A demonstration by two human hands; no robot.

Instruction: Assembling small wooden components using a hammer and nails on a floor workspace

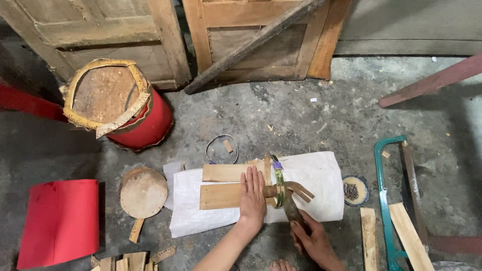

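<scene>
The left hand [252, 196] lies flat, fingers spread, on two pale wooden boards [223, 184] atop a white sack [321, 175]; the right hand [314, 240] grips a dark-handled tool [293, 211].

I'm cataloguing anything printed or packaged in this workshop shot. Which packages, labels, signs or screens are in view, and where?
No labels, signs or screens show.
White woven sack: flat on the floor under the wooden slats, rectangular, plain white.
Small round tin: right of the sack, blue-rimmed, holding dark nails.
Red cylinder: upper left, open top with a tan rim.
</scene>
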